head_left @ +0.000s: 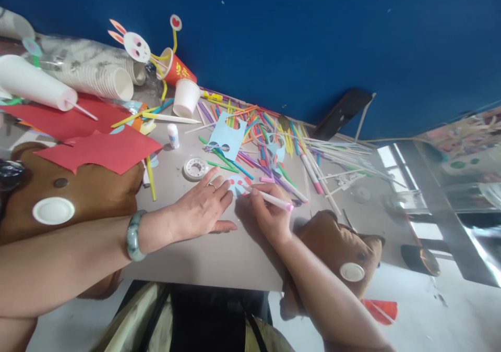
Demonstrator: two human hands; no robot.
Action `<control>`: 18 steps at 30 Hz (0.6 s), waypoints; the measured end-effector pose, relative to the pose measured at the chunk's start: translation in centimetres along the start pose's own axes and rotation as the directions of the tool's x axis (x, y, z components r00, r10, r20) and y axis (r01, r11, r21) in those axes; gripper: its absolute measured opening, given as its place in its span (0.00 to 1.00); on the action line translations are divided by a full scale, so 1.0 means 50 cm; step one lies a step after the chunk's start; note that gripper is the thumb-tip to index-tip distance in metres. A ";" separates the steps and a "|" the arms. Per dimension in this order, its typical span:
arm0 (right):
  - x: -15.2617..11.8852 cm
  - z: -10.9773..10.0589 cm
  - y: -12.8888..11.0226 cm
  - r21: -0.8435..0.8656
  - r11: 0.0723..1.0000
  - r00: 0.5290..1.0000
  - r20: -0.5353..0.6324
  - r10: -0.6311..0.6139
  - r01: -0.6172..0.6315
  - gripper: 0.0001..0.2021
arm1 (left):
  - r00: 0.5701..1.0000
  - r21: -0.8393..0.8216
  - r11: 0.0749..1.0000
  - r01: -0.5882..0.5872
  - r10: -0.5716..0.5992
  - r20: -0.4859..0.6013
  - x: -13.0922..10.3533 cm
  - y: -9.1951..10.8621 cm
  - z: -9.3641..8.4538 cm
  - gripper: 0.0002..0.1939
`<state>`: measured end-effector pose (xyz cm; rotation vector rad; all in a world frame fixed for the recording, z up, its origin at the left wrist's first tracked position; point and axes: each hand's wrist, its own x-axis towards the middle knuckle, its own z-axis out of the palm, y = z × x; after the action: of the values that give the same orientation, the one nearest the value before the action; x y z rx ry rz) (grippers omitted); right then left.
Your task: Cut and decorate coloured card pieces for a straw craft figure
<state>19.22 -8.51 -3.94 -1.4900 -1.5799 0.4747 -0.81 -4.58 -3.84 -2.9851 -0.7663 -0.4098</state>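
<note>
My right hand [268,211] grips a pink marker [277,201], its tip over a small light-blue paper cutout [236,184] with pinkish-red spots. Fingers spread, my left hand [205,206] rests on the table with its fingertips at the cutout's left edge. A ring and a green bangle are on that hand and wrist. Just beyond the left fingers lies a roll of white tape [195,168]. Farther back is a light-blue paper sheet [227,137] with holes cut out. The marker's tip is partly hidden by my fingers.
A glue stick [173,136], a white paper cup [186,98] and a red cup [179,70] with a paper rabbit [136,47] stand behind. Coloured sticks [266,138] are scattered across the back. Red paper [105,148] lies left; brown cushions [340,247] flank the table [207,263].
</note>
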 end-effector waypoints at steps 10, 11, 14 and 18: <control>0.006 0.002 -0.007 -0.110 0.993 0.996 0.073 -0.044 0.051 0.02 | 1.000 -0.026 1.000 0.014 -0.014 -0.002 -0.004 -0.003 0.002 0.32; 0.006 0.003 -0.006 -0.105 0.993 0.996 0.075 -0.043 0.050 0.03 | 1.000 -0.028 0.999 0.015 -0.015 -0.004 -0.004 -0.003 0.001 0.32; 0.006 0.006 -0.002 -0.087 0.995 0.996 0.078 -0.046 0.052 0.04 | 1.000 -0.028 1.000 0.009 -0.009 0.004 -0.003 -0.003 -0.001 0.32; 0.007 0.007 0.000 -0.081 0.995 0.996 0.079 -0.049 0.055 0.04 | 1.000 -0.013 1.000 0.004 -0.004 0.008 -0.003 -0.003 -0.002 0.32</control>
<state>18.98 -8.08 -4.04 -1.5039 -1.7132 0.4466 -1.05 -4.53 -3.77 -2.9996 -0.7730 -0.4052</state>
